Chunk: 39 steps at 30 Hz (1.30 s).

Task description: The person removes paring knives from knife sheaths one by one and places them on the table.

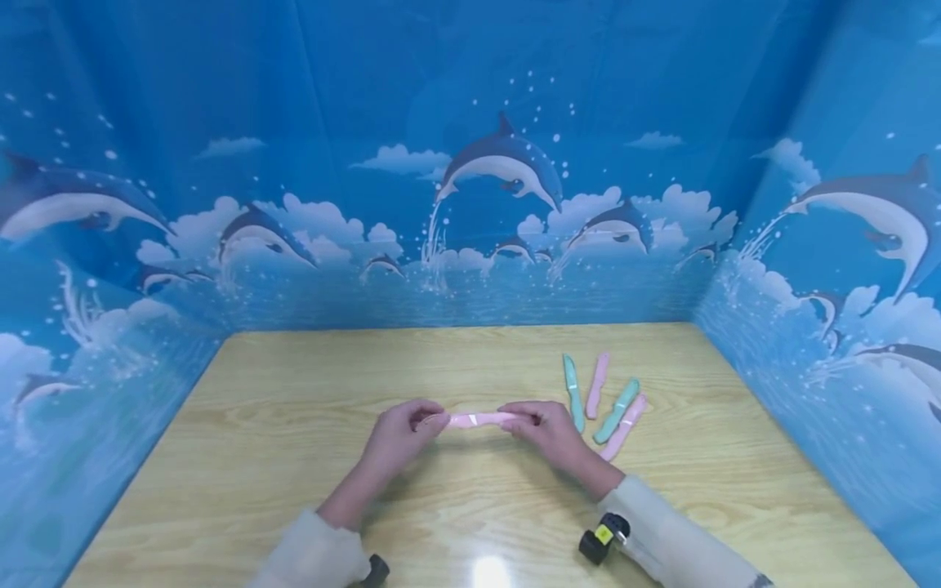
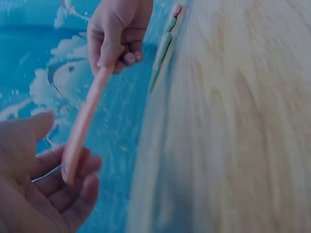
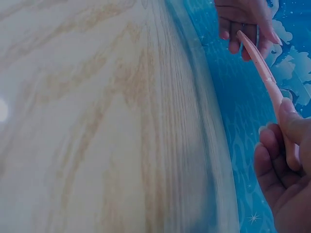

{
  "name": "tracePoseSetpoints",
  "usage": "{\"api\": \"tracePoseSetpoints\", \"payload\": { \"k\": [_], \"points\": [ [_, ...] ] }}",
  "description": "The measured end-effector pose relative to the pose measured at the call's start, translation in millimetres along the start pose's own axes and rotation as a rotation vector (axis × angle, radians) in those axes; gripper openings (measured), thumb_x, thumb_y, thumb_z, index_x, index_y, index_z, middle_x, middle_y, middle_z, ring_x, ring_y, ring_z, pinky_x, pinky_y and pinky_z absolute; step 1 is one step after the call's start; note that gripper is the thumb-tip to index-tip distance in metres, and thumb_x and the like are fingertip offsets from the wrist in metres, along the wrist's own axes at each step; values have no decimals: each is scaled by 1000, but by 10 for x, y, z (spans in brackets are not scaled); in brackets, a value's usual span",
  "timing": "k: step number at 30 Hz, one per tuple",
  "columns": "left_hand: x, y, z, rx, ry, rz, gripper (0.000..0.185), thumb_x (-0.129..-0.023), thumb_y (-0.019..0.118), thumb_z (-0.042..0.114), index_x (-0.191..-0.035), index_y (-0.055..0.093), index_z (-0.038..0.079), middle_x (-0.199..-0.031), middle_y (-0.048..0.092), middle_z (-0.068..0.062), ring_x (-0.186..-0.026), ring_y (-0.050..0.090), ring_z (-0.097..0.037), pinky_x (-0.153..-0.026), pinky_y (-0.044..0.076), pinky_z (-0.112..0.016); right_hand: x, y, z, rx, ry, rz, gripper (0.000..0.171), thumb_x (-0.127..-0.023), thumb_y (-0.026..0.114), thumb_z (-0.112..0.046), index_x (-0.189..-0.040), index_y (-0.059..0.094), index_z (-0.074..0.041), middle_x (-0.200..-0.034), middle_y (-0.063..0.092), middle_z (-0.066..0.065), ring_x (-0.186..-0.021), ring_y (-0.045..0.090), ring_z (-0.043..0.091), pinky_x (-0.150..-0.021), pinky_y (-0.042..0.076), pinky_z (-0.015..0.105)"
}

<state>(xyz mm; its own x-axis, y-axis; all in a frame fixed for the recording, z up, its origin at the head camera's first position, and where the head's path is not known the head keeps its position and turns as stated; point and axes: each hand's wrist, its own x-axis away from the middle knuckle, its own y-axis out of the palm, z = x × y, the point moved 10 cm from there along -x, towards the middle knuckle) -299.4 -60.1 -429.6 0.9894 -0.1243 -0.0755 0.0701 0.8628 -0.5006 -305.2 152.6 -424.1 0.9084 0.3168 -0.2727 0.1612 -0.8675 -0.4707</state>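
Pink knife: one, held level above the table between the two hands, left of four other knives, two green, two pink. Probable hazard: a tilt or drop, should the right pinch slacken, the left hand giving little hold. Right hand: narrow, thumb and fingers pinching the handle end. Left hand: loosely spread, fingers touching the blade end, thumb standing clear.
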Motion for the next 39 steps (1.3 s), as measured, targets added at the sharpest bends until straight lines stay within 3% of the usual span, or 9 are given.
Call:
{"api": "tracePoseSetpoints", "payload": {
  "k": [4, 9, 11, 14, 17, 31, 34, 36, 39],
  "points": [
    [56, 9, 287, -253, 127, 34, 41, -86, 73, 38, -117, 68, 11, -107, 70, -4, -90, 66, -18, -78, 57, -37, -4, 3, -9, 7, -33, 16, 26, -86, 73, -16, -107, 72, -1, -74, 70, 15, -54, 52, 6, -44, 43, 17],
    [177, 87, 627, -584, 390, 97, 49, -80, 79, 31, -121, 64, 8, -120, 66, -11, -104, 65, -27, -89, 55, -42, 9, 27, -7, 12, -46, 25, 25, -86, 73, -17, -106, 72, -2, -72, 69, 13, -55, 52, 3, -45, 44, 17],
    [228, 130, 701, -654, 473, 123, 47, -78, 81, 25, -119, 65, 7, -117, 67, -12, -105, 65, -29, -89, 56, -41, 18, 29, 7, 15, -34, 26, 25, -86, 73, -17, -107, 72, -3, -73, 69, 12, -55, 52, 3, -45, 45, 17],
    [274, 172, 754, -673, 545, 149, 42, -76, 82, 17, -113, 67, 5, -110, 70, -11, -98, 67, -27, -83, 58, -37, 32, 31, 12, 16, -17, 29, 25, -86, 74, -18, -107, 72, -3, -72, 69, 10, -54, 51, 4, -44, 44, 17],
    [282, 192, 768, -668, 568, 155, 36, -76, 81, 13, -109, 69, 4, -105, 71, -11, -93, 69, -27, -81, 59, -36, 48, 29, 2, 13, -12, 38, 25, -86, 74, -17, -106, 72, -2, -71, 69, 8, -53, 49, 3, -44, 42, 17],
    [229, 250, 683, -789, 516, 78, 16, -75, 81, 12, -88, 71, 10, -75, 70, -3, -65, 65, -15, -57, 56, -24, 78, 96, -16, -8, 0, 18, 26, -87, 73, -20, -106, 73, -3, -66, 64, 8, -51, 43, 2, -43, 37, 15],
    [224, 245, 677, -773, 517, 80, 14, -75, 81, 10, -84, 70, 11, -72, 69, -2, -62, 64, -14, -55, 55, -23, 73, 63, -88, 86, -52, 55, 27, -85, 75, -22, -105, 74, -5, -73, 68, 5, -57, 51, 3, -48, 46, 18],
    [214, 248, 674, -772, 520, 79, 14, -75, 81, 9, -82, 69, 11, -72, 69, -1, -61, 63, -13, -54, 54, -22, 72, 44, -199, 202, -131, 86, 29, -83, 77, -22, -107, 73, -7, -87, 72, 5, -70, 62, 8, -60, 55, 23],
    [194, 250, 670, -780, 517, 81, 14, -75, 80, 7, -83, 70, 11, -72, 69, -1, -61, 63, -13, -54, 54, -21, 85, 61, -425, 416, -285, 127, 36, -79, 80, -23, -110, 72, -8, -108, 71, 7, -95, 67, 18, -81, 58, 33]
  ]
}}
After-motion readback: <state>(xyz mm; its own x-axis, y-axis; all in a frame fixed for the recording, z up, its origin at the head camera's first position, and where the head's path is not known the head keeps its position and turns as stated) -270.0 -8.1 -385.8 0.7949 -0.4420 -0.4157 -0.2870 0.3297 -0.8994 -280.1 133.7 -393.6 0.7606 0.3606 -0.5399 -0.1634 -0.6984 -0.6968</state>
